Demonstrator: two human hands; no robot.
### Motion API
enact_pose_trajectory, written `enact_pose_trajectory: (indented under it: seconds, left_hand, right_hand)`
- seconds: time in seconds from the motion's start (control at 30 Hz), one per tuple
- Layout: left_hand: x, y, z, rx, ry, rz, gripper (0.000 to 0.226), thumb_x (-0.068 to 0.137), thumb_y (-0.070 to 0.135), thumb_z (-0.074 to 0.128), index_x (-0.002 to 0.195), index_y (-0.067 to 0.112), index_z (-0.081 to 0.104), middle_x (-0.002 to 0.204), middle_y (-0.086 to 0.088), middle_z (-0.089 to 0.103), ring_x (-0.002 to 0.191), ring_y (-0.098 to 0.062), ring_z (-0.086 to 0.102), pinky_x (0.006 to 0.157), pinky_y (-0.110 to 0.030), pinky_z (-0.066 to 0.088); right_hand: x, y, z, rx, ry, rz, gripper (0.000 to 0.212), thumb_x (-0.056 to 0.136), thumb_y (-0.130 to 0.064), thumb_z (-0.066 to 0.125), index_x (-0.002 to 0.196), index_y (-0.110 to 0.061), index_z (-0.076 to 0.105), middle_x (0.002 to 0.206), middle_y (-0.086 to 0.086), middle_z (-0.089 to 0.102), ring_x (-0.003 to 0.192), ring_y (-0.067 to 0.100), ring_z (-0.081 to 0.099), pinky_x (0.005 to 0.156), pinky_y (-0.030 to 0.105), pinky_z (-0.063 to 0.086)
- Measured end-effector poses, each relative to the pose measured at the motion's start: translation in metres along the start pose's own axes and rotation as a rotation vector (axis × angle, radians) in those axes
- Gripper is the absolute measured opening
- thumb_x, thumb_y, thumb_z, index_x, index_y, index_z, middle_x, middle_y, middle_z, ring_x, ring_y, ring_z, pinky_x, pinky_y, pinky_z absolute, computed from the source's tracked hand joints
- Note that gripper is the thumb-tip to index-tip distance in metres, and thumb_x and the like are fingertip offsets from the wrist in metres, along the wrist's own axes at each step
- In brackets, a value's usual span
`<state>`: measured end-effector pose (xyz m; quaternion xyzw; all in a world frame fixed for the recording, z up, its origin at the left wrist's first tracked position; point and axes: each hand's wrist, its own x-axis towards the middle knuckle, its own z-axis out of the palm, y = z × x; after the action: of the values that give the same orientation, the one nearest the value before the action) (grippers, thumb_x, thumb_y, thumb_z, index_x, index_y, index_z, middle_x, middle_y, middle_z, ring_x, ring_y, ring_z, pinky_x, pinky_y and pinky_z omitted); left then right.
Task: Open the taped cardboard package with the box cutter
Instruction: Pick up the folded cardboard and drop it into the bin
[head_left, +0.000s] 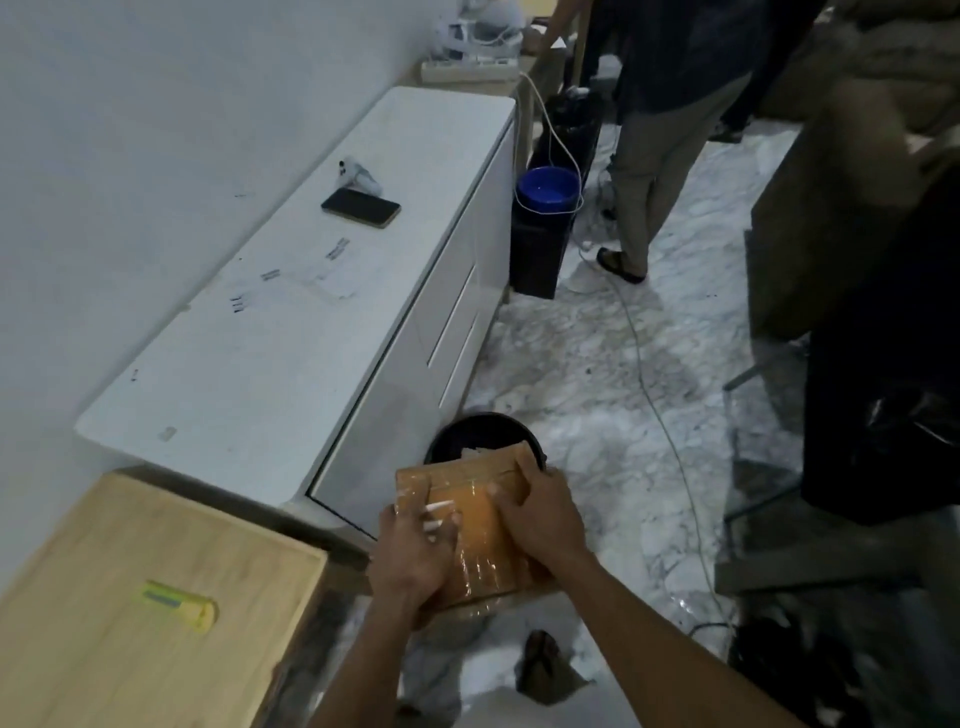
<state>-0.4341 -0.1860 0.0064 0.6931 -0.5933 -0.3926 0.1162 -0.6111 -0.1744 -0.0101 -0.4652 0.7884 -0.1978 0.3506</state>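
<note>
1. The taped cardboard package (467, 525) is held in the air at the lower centre of the frame, over the marble floor (597, 364) and just in front of a black bucket (470, 434). It is wrapped in glossy clear tape.

2. The left hand (413, 553) is laid on the package's left half, with the fingers curled onto its top face. Something thin and white is seen among those fingers, perhaps a peeled strip of tape; what it is cannot be told.

3. The right hand (540, 514) is clamped on the package's right side, with the fingers bent over the far edge and the thumb pressed on the top face.

4. The box cutter (179, 605), yellow-green, is lying untouched on the wooden table (104, 649) at the lower left of the frame, well apart from both hands. Its long axis is seen to run from upper left to lower right.

5. The cutter lies to the left of the package, so the left hand is judged the nearer one. A reach to the left and slightly down in the frame would be called for, with the package kept in the right hand.

6. No cut is visible in the tape; the task is judged to be at an early stage.

7. A phone (361, 207) is resting on the white cabinet (291, 338) in the upper middle of the frame.
</note>
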Motion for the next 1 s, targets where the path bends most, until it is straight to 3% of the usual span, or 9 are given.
enact_pose_trajectory:
  seconds: [0.13,0.27,0.4,0.53,0.7,0.9,1.0]
  left_hand:
    - [0.017,0.011,0.018,-0.016,-0.019,-0.006,0.061,0.094,0.044,0.060,0.148,0.034,0.036,0.140,-0.012,0.043,0.098,-0.018,0.055,0.096,-0.040,0.049]
    - [0.048,0.011,0.030,-0.026,-0.054,0.009,0.049,0.094,0.041,0.058,0.140,0.036,0.043,0.133,-0.009,0.055,0.089,-0.011,0.054,0.091,-0.035,0.050]
    - [0.083,0.018,0.036,-0.001,-0.105,-0.027,0.043,0.097,0.037,0.054,0.139,0.032,0.046,0.129,-0.007,0.055,0.104,-0.022,0.057,0.087,-0.028,0.039]
    - [0.124,0.017,0.040,-0.034,-0.130,-0.094,0.049,0.080,0.065,0.038,0.127,0.050,0.037,0.131,-0.003,0.057,0.114,-0.029,0.058,0.099,-0.046,0.048]
    - [0.176,0.016,0.048,-0.007,-0.196,-0.174,0.068,0.079,0.060,0.038,0.143,0.037,0.038,0.136,-0.012,0.050,0.122,-0.034,0.050,0.100,-0.044,0.042]
    - [0.228,0.012,0.067,0.036,-0.260,-0.200,0.063,0.095,0.050,0.050,0.152,0.036,0.026,0.149,-0.012,0.039,0.133,-0.034,0.042,0.110,-0.046,0.036]
    - [0.250,0.004,0.084,0.092,-0.264,-0.241,0.080,0.088,0.061,0.049,0.155,0.032,0.016,0.151,-0.016,0.039,0.130,-0.039,0.047,0.107,-0.052,0.041]
  right_hand:
    - [0.023,0.016,-0.003,-0.022,-0.033,0.051,0.071,0.090,-0.062,0.045,0.151,-0.046,0.014,0.147,0.013,0.037,0.124,0.032,0.051,0.099,0.048,0.047]
    - [0.048,0.023,0.005,-0.052,-0.074,0.135,0.070,0.092,-0.061,0.043,0.152,-0.043,0.013,0.142,0.015,0.040,0.120,0.035,0.052,0.099,0.050,0.047]
    - [0.080,0.020,0.009,-0.082,-0.087,0.175,0.067,0.094,-0.055,0.045,0.153,-0.039,0.017,0.133,0.012,0.044,0.113,0.033,0.055,0.094,0.048,0.050]
    - [0.114,0.015,0.012,-0.121,-0.131,0.206,0.066,0.096,-0.051,0.044,0.153,-0.037,0.015,0.131,0.013,0.046,0.113,0.032,0.054,0.093,0.045,0.048]
    - [0.164,0.010,0.026,-0.145,-0.165,0.241,0.066,0.096,-0.050,0.045,0.154,-0.036,0.016,0.127,0.014,0.048,0.111,0.033,0.055,0.090,0.045,0.048]
    - [0.210,0.022,0.040,-0.120,-0.176,0.294,0.067,0.095,-0.051,0.045,0.153,-0.037,0.015,0.128,0.016,0.049,0.110,0.035,0.055,0.092,0.049,0.050]
    - [0.225,0.033,0.047,-0.129,-0.171,0.303,0.069,0.092,-0.054,0.042,0.153,-0.030,0.022,0.131,0.018,0.048,0.114,0.039,0.054,0.091,0.048,0.050]
